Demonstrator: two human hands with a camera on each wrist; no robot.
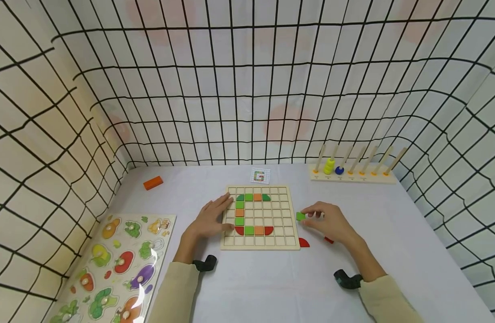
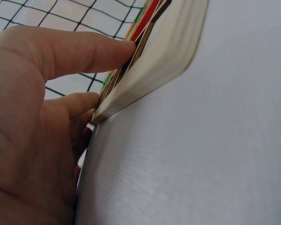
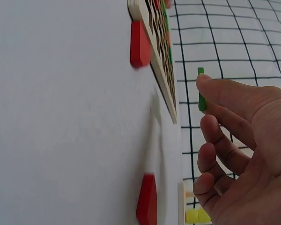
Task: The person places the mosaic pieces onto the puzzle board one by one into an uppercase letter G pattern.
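Note:
A wooden grid board [image 1: 285,215] lies on the white table with green, orange and red tiles set in a C-like shape. My left hand [image 1: 209,219] rests on its left edge, fingers and thumb extended over the rim. In the left wrist view the thumb [image 2: 93,54] touches the board's edge [image 2: 164,70]. Just right of the board, my right hand [image 1: 328,220] pinches a green square tile [image 1: 300,216] between thumb and forefinger, raised above the table. A red quarter-round tile [image 1: 304,242] lies by the board's lower right corner. Another red tile [image 1: 329,240] is partly hidden under the right hand.
Behind the board lies a small pattern card [image 1: 260,176]. A peg stand [image 1: 352,178] with yellow and blue beads stands back right. An orange block [image 1: 153,182] sits back left, and a vegetable puzzle board [image 1: 122,244] front left. Black netting [image 1: 253,94] hangs around the table.

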